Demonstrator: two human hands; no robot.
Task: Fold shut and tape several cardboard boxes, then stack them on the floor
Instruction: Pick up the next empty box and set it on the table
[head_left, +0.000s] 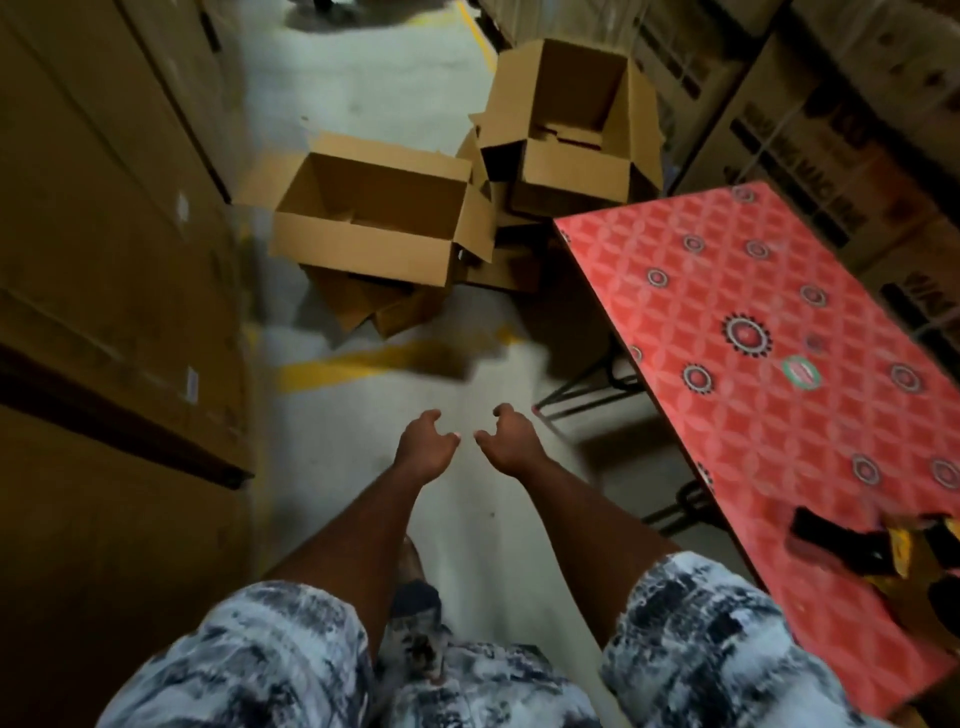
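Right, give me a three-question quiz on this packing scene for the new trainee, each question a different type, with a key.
1. True or false: the left hand and the right hand both hold nothing.
2. Where does the black and yellow tool lie? A) in the left hand B) on the red table C) on a shelf
3. Fill in: the top flaps of the near box are ____ (open or shut).
Key: 1 true; 2 B; 3 open.
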